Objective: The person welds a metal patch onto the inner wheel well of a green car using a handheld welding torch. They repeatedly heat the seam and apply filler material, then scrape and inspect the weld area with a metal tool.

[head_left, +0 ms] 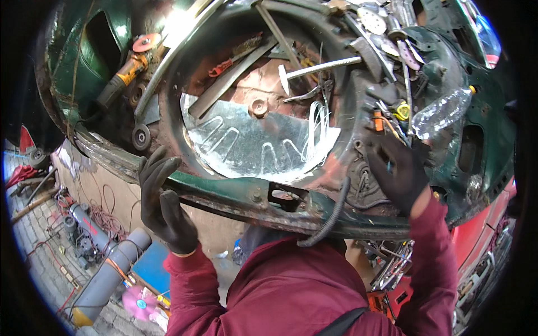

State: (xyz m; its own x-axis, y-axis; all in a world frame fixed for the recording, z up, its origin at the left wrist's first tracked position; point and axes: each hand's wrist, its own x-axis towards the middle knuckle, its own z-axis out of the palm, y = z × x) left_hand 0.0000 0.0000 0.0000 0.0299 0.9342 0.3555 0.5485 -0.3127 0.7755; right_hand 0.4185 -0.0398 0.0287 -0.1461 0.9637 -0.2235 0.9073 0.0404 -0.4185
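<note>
My left hand (168, 208), in a dark glove, is raised over the front lip of a green car boot (224, 183). Its fingers are stretched and apart, with nothing in them. On the right, my gloved right hand (400, 175) reaches over the boot floor, its fingers bent and spread, nothing visible in them. Just beyond its fingertips are a small orange piece (378, 120) and a yellow roll (402, 111). A ribbed black hose (334, 218) hangs over the lip nearby. Between my hands, a cut sheet of shiny metal (246, 148) lies in the round wheel well.
A hammer (319, 68) and a flat metal bar (232, 78) lie across the well. At left is a yellow-black angle grinder (120, 81). A clear plastic bottle (443, 115) and sanding discs (371, 21) crowd the right. A grey cylinder (112, 274) lies on the paving.
</note>
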